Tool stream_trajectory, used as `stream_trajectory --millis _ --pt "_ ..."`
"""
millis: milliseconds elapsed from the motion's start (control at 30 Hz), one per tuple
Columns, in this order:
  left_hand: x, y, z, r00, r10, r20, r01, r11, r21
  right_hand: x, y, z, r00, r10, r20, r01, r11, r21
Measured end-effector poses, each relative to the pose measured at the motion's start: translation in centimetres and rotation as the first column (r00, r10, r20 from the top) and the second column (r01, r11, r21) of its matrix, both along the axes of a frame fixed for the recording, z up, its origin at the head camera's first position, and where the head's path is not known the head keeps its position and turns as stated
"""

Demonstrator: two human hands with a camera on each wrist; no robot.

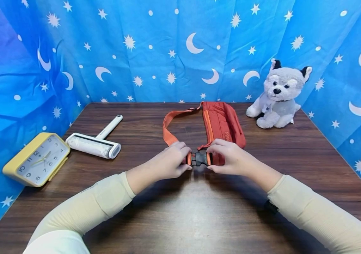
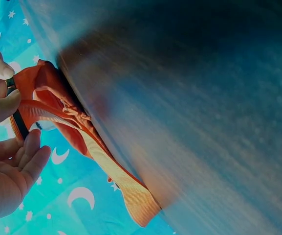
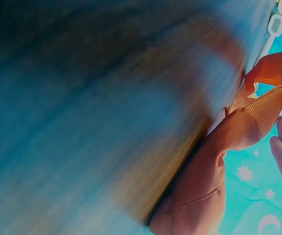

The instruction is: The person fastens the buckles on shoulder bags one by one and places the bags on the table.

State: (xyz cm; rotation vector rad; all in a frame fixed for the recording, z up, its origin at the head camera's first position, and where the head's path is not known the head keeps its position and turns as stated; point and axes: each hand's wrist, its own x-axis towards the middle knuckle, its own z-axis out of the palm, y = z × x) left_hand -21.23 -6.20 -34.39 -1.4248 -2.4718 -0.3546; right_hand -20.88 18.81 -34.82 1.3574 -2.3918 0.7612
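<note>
We see buckle (image 1: pixel 199 158) between left hand (image 1: pixel 175 160), on its left end, and right hand (image 1: pixel 228 157), on its right end. Behind buckle, slightly right: pouch (image 1: pixel 223 123). Behind buckle, to left: strap (image 1: pixel 169 128). Left of buckle, on table (image 1: pixel 199 211): lint roller (image 1: pixel 90 145); farther left of buckle, past lint roller: clock (image 1: pixel 44 160). Well behind buckle, to right, beyond pouch, we have toy dog (image 1: pixel 280 93) on table. Farthest behind buckle, past table edge: curtain (image 1: pixel 161 31).

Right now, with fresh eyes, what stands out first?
The red bag lies just right of centre on the table, with the left hand and right hand gripping its black buckle from either side. Next, the gray plush dog at back right and the yellow clock at far left.
</note>
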Motion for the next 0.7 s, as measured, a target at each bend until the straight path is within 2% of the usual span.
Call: stream_trajectory --millis 233,700 --pt "0.02 0.06 -0.28 1.0 -0.001 -0.023 0.001 1.0 0.024 -0.01 0.03 -0.27 1.0 -0.009 0.009 0.009 1.0 -0.016" --pt "-0.09 -0.11 -0.35 0.999 -0.032 -0.044 0.033 0.999 0.026 0.0 -0.05 -0.44 1.0 0.022 -0.003 -0.022 0.999 -0.026"
